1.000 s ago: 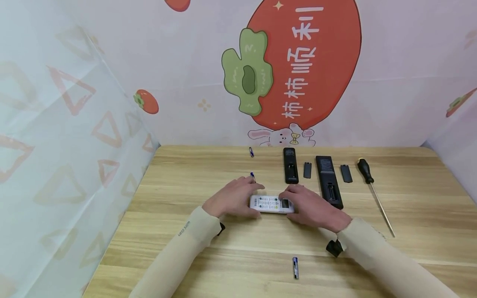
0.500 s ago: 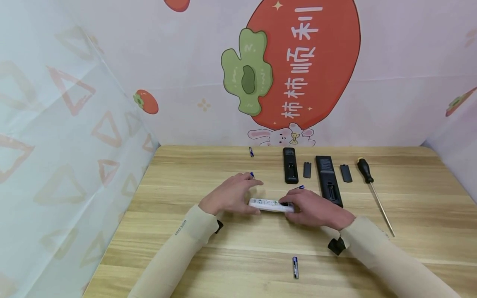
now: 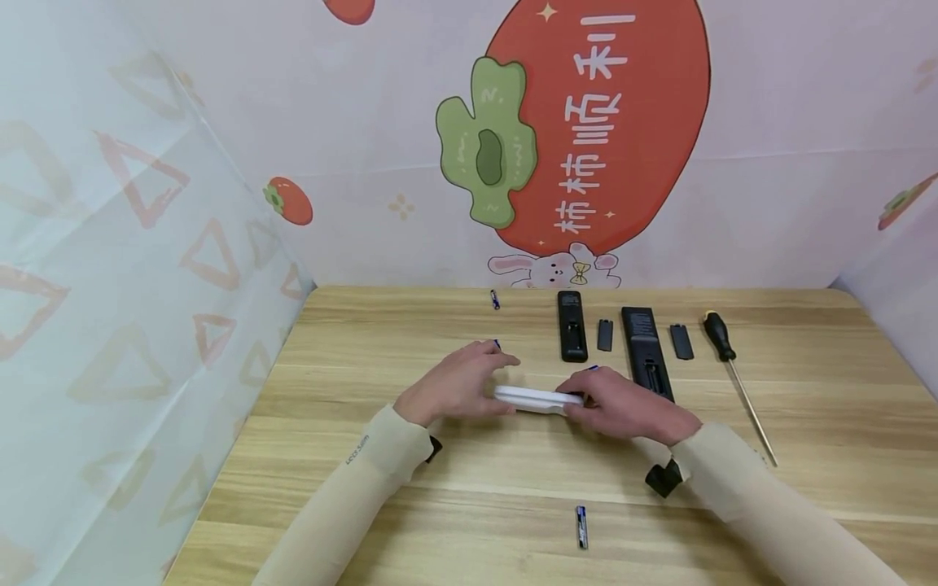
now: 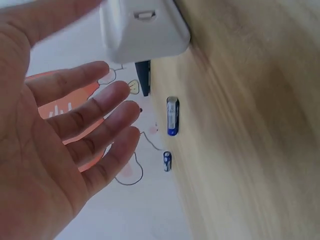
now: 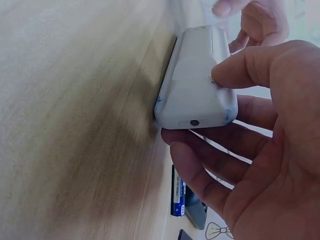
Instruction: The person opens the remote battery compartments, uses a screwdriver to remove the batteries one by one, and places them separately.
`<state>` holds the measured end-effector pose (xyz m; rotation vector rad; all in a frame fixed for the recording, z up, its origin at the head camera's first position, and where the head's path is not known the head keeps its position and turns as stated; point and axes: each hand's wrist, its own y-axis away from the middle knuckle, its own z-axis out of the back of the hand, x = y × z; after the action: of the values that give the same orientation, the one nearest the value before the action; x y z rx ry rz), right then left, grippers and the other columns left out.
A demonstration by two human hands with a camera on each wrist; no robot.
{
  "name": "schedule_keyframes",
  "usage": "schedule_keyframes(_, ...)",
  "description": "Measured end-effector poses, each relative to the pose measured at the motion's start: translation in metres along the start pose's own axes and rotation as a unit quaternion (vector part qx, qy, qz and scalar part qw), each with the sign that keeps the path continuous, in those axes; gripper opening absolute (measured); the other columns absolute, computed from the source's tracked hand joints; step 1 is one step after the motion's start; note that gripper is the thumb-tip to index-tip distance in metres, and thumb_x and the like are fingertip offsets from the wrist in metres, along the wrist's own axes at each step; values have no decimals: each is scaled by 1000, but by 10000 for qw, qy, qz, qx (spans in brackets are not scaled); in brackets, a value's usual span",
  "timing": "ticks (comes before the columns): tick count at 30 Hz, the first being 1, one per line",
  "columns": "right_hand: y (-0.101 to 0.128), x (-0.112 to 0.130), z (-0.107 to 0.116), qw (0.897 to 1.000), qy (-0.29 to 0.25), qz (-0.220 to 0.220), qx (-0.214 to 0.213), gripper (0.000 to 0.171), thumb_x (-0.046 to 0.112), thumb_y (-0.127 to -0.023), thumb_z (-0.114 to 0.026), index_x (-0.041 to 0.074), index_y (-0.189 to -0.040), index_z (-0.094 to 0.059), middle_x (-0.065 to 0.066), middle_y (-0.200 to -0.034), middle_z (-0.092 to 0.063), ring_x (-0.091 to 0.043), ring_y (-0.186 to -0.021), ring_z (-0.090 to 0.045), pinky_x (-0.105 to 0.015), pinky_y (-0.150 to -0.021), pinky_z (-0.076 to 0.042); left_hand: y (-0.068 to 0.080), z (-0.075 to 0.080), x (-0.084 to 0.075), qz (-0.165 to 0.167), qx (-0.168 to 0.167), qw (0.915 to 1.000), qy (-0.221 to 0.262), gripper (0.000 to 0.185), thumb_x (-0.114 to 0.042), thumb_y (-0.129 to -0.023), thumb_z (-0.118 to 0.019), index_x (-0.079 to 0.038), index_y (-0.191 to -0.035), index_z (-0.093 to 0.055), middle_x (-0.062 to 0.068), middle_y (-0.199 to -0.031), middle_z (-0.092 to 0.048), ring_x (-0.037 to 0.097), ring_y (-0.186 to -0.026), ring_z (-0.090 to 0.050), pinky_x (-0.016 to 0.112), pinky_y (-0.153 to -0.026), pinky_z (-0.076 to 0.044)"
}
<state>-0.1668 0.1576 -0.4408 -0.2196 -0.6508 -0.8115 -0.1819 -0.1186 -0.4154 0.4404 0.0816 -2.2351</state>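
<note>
Head view: white remote point(image 3: 538, 398) tilted on edge at surface point(image 3: 440, 505) centre, left hand point(image 3: 458, 387) and right hand point(image 3: 623, 407) at its ends.
Left wrist view: left hand point(image 4: 60, 130) fingers spread, relaxed, beside remote point(image 4: 142, 30); two batteries point(image 4: 171, 116) nearby.
Right wrist view: right hand point(image 5: 265, 140) grips remote point(image 5: 195, 85), thumb on back.

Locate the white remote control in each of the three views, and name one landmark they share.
Head: the white remote control lies at table centre, between the left hand and the right hand.
Left wrist: its end shows at top centre, above the fingers.
Right wrist: upper centre, back facing the camera, thumb on it.
Shared landmark: the wooden table.
</note>
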Motion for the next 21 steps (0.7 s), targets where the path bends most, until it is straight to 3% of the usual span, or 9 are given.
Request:
schedule_keyframes(10,-1,0,0,10000,41,-31,-42,20,16,-100,-64,12,-118,-72,6,-104,-67,-7,-78,-57,-25,-68,-50,-8,-14,-8,-47,154,9994,308,54,-38,-85,-83,-12,-130,-68,1,-117,-63,12,-96,-55,28,-85,-49)
schedule_keyframes(17,0,0,1,9999,-71,52,-54,19,14,-100,-63,9,-116,-72,5,-100,-67,-6,-71,-55,-25,-63,-48,-14,-21,-9,-190,192,9994,198,19,-24,-90,-79,-14,-105,-73,-5,-96,-64,9,-81,-57,27,-75,-50)
schedule_keyframes(21,-1,1,0,10000,11,-19,-88,21,14,-100,-63,10,-118,-71,5,-101,-66,-7,-74,-56,-25,-65,-49,-16,-23,-9,-144,241,9994,208,16,-22,-92,-78,-14,-105,-73,-5,-95,-65,9,-80,-58,27,-75,-50)
